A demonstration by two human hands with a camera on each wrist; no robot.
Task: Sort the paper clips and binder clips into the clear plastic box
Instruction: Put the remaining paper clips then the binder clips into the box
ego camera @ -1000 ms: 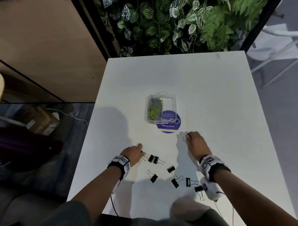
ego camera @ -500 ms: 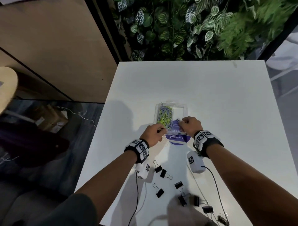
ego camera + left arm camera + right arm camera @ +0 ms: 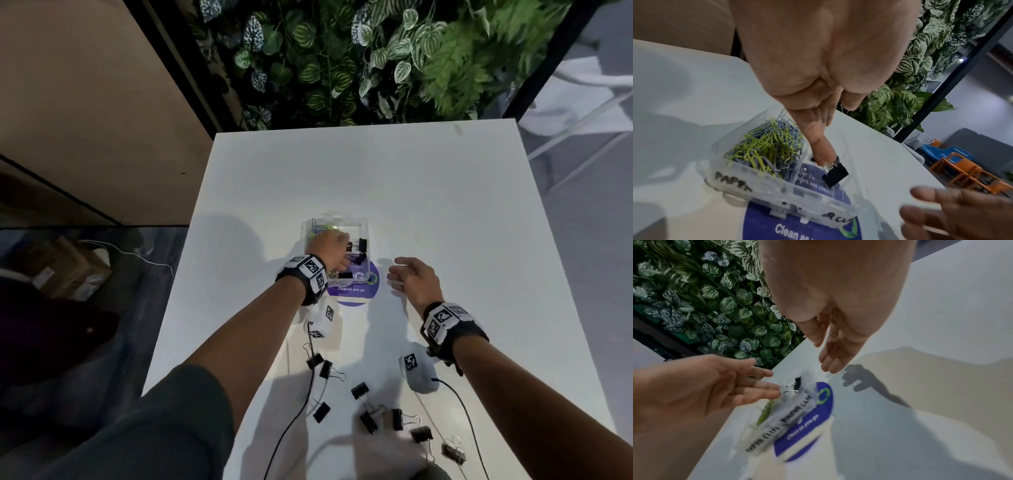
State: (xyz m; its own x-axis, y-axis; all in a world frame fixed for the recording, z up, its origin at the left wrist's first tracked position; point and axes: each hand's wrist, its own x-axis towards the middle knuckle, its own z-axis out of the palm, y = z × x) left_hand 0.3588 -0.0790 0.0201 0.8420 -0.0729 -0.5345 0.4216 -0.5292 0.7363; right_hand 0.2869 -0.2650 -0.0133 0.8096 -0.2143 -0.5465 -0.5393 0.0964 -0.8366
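Observation:
The clear plastic box sits mid-table on a purple round sticker. Yellow-green and blue paper clips fill its left compartment, marked "PAPER". My left hand reaches into the right compartment with straight fingers. A black binder clip hangs tilted at the fingertips, its wire handles touching them. Other binder clips lie in that compartment. My right hand hovers open and empty just right of the box. Several binder clips lie loose near the front edge.
Two white sensor pods with black cables trail from my wrists across the near table. A leafy plant wall stands behind the far edge. Left of the table, the floor holds a cardboard box.
Both hands moved from the loose clips near the front edge up to the box. The right hand has since drawn off to the right, and binder clips now lie in the right compartment.

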